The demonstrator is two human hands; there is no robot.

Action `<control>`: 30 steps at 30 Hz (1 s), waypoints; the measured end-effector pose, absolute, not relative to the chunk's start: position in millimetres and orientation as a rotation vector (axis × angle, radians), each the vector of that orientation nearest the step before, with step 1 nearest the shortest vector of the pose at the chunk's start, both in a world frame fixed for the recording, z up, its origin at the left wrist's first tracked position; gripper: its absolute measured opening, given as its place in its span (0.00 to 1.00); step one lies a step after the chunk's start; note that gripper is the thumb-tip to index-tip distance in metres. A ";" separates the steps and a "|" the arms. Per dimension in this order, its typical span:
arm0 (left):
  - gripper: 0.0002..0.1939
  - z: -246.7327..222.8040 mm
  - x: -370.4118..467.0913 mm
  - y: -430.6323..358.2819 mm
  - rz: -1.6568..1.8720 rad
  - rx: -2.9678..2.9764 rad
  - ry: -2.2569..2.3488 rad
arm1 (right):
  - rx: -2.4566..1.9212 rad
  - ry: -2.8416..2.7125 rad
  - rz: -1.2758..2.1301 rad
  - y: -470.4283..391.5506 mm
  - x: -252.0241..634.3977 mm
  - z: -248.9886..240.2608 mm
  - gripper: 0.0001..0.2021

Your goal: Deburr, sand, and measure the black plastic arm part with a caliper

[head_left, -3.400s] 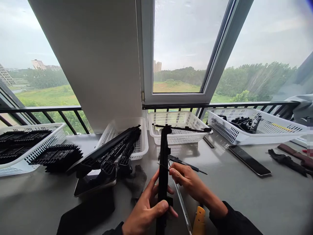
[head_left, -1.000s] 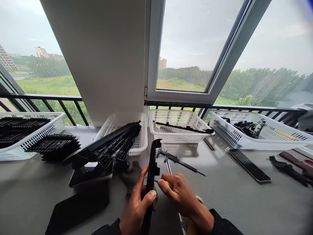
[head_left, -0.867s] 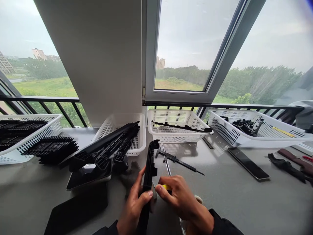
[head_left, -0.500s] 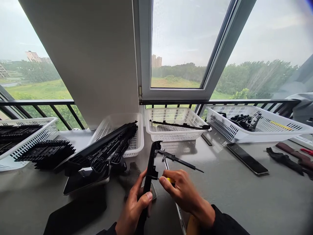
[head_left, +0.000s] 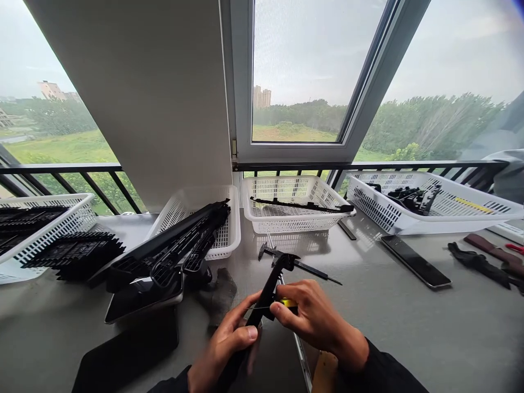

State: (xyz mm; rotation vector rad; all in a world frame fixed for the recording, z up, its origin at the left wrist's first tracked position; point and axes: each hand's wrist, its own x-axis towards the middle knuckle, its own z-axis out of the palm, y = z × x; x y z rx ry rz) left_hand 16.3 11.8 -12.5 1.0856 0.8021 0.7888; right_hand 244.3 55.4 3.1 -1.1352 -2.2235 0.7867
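My left hand [head_left: 235, 333] is wrapped round a long black plastic part [head_left: 270, 281], which slants up and to the right with its hooked end uppermost. My right hand [head_left: 313, 316] grips a small yellow-handled tool [head_left: 289, 302] whose thin tip lies across the part; most of the tool is hidden by my fingers. Just behind the part a black caliper [head_left: 313, 270] rests on the table, partly covered by the part's upper end. A long metal ruler-like strip [head_left: 302, 357] runs under my hands.
White baskets line the window side: one [head_left: 286, 224] holds a single long black part, another [head_left: 403, 221] several small black pieces. Long black parts [head_left: 176, 243] overhang a third basket. Phones [head_left: 415, 262], dark gloves [head_left: 477, 265] and stacked black parts [head_left: 73, 256] also lie about.
The black part has tilted to the right and come lower, its top now overlapping the caliper. My right hand with the yellow tool has shifted slightly right, and the tip now crosses the part.
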 end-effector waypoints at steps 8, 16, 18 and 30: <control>0.39 -12.9 19.3 13.4 0.850 1.052 0.710 | -1.347 -2.039 0.646 64.8 251.2 -2.3 0.26; 0.40 -12.9 19.2 14.5 0.773 0.998 0.655 | -1.145 -2.194 0.747 62.8 253.6 -1.3 0.25; 0.39 -13.0 20.3 13.1 0.782 0.969 0.660 | -1.112 -2.234 0.768 61.1 252.8 -0.4 0.24; 0.46 -22.6 27.3 1.4 0.911 1.130 0.855 | -1.319 -1.948 0.711 59.7 234.3 -13.6 0.31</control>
